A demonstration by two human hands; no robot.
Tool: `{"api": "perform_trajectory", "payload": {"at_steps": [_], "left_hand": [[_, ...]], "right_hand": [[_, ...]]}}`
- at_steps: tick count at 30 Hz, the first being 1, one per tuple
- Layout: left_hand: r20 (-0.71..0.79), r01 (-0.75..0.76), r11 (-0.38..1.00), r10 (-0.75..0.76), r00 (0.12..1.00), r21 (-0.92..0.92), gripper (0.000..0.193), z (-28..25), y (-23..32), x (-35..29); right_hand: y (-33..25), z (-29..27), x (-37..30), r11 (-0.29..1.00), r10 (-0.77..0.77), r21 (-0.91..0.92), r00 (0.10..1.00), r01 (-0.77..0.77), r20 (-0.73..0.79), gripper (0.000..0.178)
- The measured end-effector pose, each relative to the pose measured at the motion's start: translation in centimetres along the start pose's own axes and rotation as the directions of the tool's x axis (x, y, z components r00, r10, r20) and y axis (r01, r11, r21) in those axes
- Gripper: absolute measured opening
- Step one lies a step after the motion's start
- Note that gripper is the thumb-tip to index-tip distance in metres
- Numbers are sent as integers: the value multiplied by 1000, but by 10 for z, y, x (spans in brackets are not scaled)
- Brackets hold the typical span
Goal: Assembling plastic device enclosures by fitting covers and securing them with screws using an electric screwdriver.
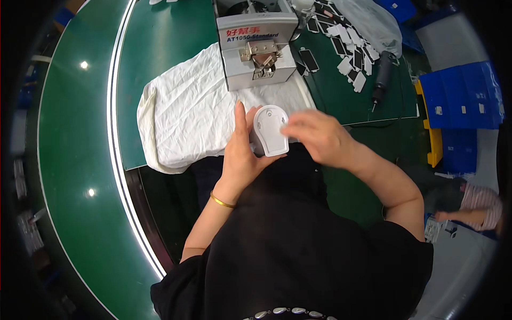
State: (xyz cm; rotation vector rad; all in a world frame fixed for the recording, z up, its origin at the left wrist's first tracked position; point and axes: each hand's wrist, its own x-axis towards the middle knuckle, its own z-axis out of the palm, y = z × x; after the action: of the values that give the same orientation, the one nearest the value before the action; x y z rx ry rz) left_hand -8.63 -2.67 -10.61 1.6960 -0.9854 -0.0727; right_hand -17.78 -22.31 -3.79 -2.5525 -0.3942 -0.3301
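Note:
My left hand (239,149) is closed around a white plastic housing (273,140), with the thumb along its lower side and the fingers behind it. The housing is an open shell, rounded at the far end and narrower toward me, and its hollow inside faces up. At its right rim is my right hand (318,137), fingers pinched together and slightly blurred. Whatever lies between those fingertips, if anything, is too small to make out. Just beyond my hands stands a grey screw feeder (256,58) with a metal pick-up mechanism on its front.
White cloth (186,106) covers the table's front left. An electric screwdriver (382,80) lies at the right, near a pile of small black and white flat parts (349,45) and a clear plastic bag (373,21). Blue bins (458,101) and another person's arm (464,216) are farther right.

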Motion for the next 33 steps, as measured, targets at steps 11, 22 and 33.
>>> {"api": "perform_trajectory", "payload": {"at_steps": [11,22,33], "left_hand": [[-10,5,1000,-4,1000,15,130,3,-3,-1],[10,28,999,-29,1000,45,129,1,-2,-3],[50,71,997,-72,996,29,130,-7,7,3]], "right_hand": [[-21,13,-10,993,-121,13,992,121,22,29],[-23,6,-7,994,-110,-7,992,111,56,27],[37,-24,8,975,-25,-222,986,-13,-168,32]]}}
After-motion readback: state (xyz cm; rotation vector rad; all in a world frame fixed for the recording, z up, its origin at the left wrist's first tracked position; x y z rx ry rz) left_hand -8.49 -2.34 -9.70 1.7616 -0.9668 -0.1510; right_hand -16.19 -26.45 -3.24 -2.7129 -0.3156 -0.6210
